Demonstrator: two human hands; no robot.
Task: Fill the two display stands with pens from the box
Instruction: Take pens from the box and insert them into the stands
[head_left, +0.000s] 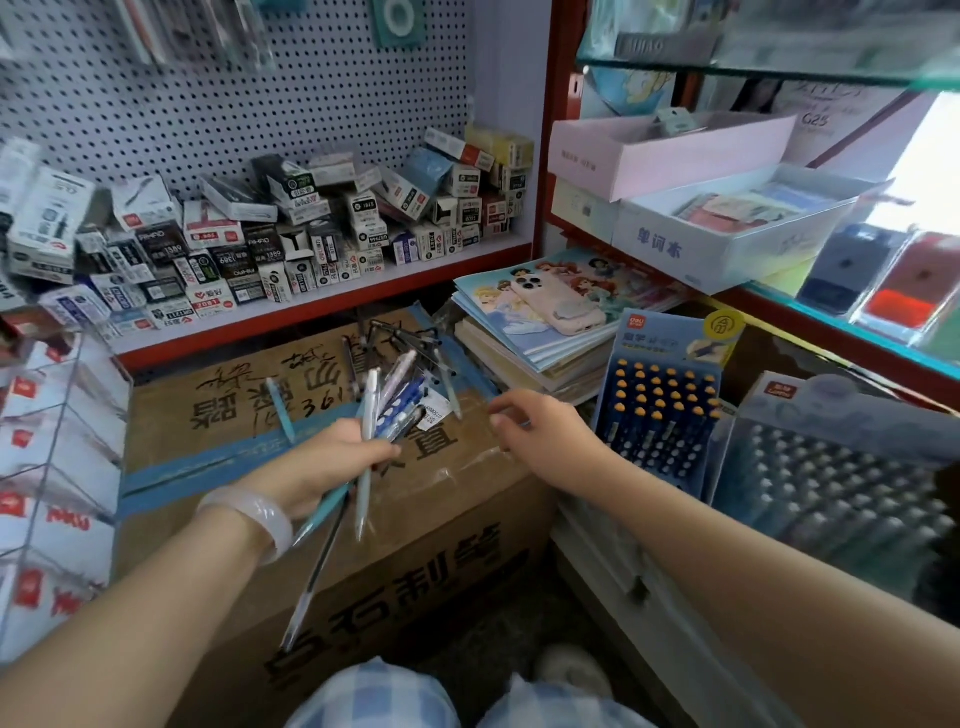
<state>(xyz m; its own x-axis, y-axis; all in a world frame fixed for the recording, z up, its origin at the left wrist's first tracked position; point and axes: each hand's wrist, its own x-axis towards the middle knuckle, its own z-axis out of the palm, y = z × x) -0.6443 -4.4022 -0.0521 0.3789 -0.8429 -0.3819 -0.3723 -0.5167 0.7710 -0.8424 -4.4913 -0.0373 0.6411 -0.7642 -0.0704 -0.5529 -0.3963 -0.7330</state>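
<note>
Pens gathered, stands waiting on the right

A bundle of pens (376, 415) is gripped in the left hand (322, 462), long axes pointing far; the right hand (545, 436), empty and loosely curled, is nearer the display stands (660, 410).

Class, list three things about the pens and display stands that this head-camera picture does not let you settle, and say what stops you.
1. How many pens the left hand holds: they overlap and the fingers cover them.
2. Whether the grey display stand is full: blurred and cut off by the right edge.
3. What the right hand holds, if anything: its fingertips are blurred.
4. Loose pens behind on the cardboard box: too tangled to count.
</note>
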